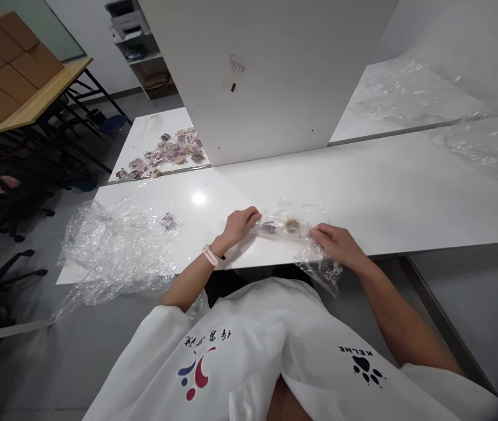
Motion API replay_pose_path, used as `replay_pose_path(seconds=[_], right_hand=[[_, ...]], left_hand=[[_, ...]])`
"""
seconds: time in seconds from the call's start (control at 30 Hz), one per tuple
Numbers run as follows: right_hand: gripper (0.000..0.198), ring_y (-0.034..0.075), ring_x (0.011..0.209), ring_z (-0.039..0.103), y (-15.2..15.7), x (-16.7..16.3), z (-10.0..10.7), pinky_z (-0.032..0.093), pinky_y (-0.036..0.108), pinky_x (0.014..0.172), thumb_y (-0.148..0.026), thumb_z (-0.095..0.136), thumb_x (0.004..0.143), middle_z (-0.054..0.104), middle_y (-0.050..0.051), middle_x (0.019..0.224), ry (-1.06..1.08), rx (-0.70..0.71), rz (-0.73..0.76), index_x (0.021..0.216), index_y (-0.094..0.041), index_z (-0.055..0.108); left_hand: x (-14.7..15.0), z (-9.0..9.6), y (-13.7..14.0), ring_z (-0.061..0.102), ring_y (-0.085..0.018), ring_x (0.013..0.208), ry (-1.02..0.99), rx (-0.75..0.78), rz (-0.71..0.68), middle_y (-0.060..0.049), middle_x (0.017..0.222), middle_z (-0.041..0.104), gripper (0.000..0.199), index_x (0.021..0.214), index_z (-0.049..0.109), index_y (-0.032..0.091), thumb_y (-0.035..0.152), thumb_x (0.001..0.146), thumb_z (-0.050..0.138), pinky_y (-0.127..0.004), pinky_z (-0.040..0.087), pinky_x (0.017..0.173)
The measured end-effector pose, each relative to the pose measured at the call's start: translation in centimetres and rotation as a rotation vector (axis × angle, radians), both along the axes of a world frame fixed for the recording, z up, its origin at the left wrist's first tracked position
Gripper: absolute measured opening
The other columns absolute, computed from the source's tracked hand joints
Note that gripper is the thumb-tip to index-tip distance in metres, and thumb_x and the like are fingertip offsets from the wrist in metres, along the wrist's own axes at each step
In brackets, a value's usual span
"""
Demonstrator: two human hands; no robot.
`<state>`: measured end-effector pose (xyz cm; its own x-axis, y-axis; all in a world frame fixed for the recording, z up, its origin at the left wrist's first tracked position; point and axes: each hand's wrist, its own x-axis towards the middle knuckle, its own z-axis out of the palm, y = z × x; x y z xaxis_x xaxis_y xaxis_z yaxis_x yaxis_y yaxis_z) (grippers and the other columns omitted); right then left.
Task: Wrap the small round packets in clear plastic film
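Stretched between my two hands is a clear plastic bag (280, 227) with a dark purplish piece (270, 227) and a brownish round piece (292, 225) inside. My left hand (242, 225) pinches the bag's left end, and a pale pink watch sits on that wrist. At the other end my right hand (334, 241) grips the plastic, with thumb and fingers closed. Loose film (324, 272) hangs below the right hand over the table's front edge. What the wrapped pieces are, I cannot tell.
Crumpled clear plastic (117, 251) heaps on the table's left, beside one small wrapped piece (168, 221). Several wrapped pieces (172, 152) lie beyond. A tall white panel (266, 76) rises ahead. More clear film (490, 140) lies right. Cardboard boxes (11, 64) stand on a wooden table.
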<state>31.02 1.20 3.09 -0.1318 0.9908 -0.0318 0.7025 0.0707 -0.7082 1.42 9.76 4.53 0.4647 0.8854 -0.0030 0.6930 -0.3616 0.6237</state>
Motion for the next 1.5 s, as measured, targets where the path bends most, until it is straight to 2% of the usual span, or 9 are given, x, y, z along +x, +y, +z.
replay_pose_path(seconds=[0.13,0.3,0.4,0.67,0.93,1.03,1.17,1.33,1.5], right_hand=[[0.038,0.021,0.068,0.058,3.8,0.3,0.9,0.041,0.032,0.065,-0.055,0.056,0.087,0.065,0.003,0.070,-0.186,-0.096,-0.164,0.075,-0.021,0.067],[0.029,0.032,0.106,0.057,2.1,-0.6,2.0,0.042,0.045,0.088,-0.039,0.053,0.093,0.068,0.014,0.112,-0.409,0.478,-0.316,0.103,-0.019,0.071],[0.029,0.028,0.105,0.058,-1.5,-1.9,3.0,0.045,0.042,0.090,-0.036,0.049,0.098,0.068,0.012,0.112,-0.285,0.578,-0.346,0.112,-0.020,0.068],[0.045,0.032,0.119,0.057,-3.6,-4.1,-0.7,0.048,0.053,0.099,-0.047,0.047,0.096,0.059,0.016,0.133,-0.104,0.283,-0.327,0.128,-0.019,0.061],[0.068,0.028,0.127,0.056,-2.1,-3.9,-0.4,0.052,0.048,0.103,-0.066,0.061,0.084,0.053,0.013,0.141,0.783,-0.062,-0.570,0.138,-0.026,0.053],[0.073,0.028,0.132,0.053,-1.2,-4.0,1.0,0.050,0.048,0.105,-0.075,0.058,0.081,0.055,0.009,0.143,1.138,-0.182,-0.414,0.138,-0.030,0.054],[0.082,0.026,0.125,0.059,-1.4,-5.0,2.4,0.049,0.044,0.106,-0.063,0.076,0.073,0.059,0.005,0.140,1.086,-0.246,-0.214,0.144,-0.032,0.049],[0.052,0.023,0.101,0.067,-2.1,-6.0,1.2,0.054,0.038,0.092,-0.046,0.081,0.074,0.072,0.005,0.111,0.809,-0.207,-0.226,0.119,-0.024,0.068],[0.041,0.019,0.082,0.065,4.1,0.3,-1.5,0.054,0.033,0.072,-0.049,0.078,0.071,0.070,0.005,0.094,0.944,0.050,-0.689,0.096,-0.019,0.065]], left_hand=[[2.7,0.7,3.0,0.060,-0.019,0.066,0.159,-0.107,0.069,-0.003,0.069,0.065,0.017,0.076,0.061,0.020,0.028,0.091,0.060,-0.030,0.043,0.060],[3.4,0.8,-0.3,0.058,-0.027,0.116,0.194,0.398,0.134,-0.013,0.120,0.066,0.026,0.113,0.062,0.017,0.010,0.092,0.048,-0.045,0.047,0.095],[2.9,-0.4,-4.2,0.041,-0.029,0.141,0.208,0.436,0.000,-0.014,0.147,0.051,0.047,0.136,0.051,0.017,0.010,0.090,0.046,-0.051,0.037,0.113],[5.2,-3.0,-3.6,0.000,-0.028,0.156,-0.184,0.010,0.404,-0.011,0.166,0.022,0.048,0.147,0.045,0.019,0.022,0.101,0.033,-0.056,0.007,0.124],[7.0,1.7,-3.3,0.063,-0.018,0.116,-1.238,-0.637,0.395,-0.005,0.140,0.060,0.039,0.124,0.068,0.024,0.018,0.086,0.063,-0.034,0.047,0.105],[7.8,2.3,-4.0,0.067,-0.013,0.092,-1.332,-0.877,0.277,-0.006,0.111,0.072,0.035,0.108,0.075,0.018,0.011,0.074,0.070,-0.025,0.052,0.089],[8.2,1.9,-4.4,0.064,-0.010,0.070,-1.210,-1.115,0.312,-0.005,0.084,0.072,0.035,0.100,0.075,0.013,0.005,0.067,0.069,-0.022,0.053,0.070],[7.7,1.5,-5.8,0.063,-0.012,0.068,-0.889,-0.785,0.389,-0.005,0.087,0.070,0.028,0.105,0.069,0.015,0.023,0.079,0.068,-0.026,0.053,0.063],[2.9,0.0,-9.2,0.047,-0.029,0.136,-0.303,0.157,0.396,-0.014,0.143,0.054,0.039,0.130,0.058,0.021,0.030,0.092,0.058,-0.052,0.040,0.112]])
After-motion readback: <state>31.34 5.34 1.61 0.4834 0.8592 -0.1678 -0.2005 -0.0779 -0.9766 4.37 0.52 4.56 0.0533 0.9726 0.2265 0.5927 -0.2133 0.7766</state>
